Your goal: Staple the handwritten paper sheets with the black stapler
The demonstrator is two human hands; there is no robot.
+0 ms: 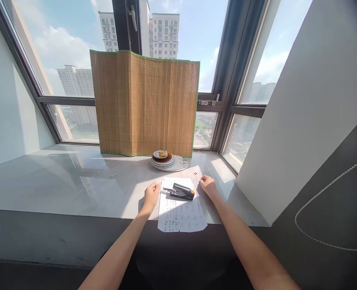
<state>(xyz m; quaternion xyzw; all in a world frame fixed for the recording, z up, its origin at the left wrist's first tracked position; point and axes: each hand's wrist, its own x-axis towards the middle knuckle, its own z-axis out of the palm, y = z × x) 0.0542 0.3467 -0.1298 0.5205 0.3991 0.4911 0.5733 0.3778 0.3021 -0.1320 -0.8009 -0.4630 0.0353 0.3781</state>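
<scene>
On paper (183, 215) overhanging the front edge of the sill (88, 189): stapler (182, 192). Alongside: left hand (151, 196), right hand (208, 185), fingers curled together.

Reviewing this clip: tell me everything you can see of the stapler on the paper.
The stapler is mostly black and looks like plastic, with an orange patch at its right end. Its parts are spread apart toward the left, where a slim, partly silvery piece sticks out. It lies on the upper part of the handwritten sheet, between the two hands. The right hand is clear of it; whether the left hand touches its silvery tip cannot be told.
</scene>
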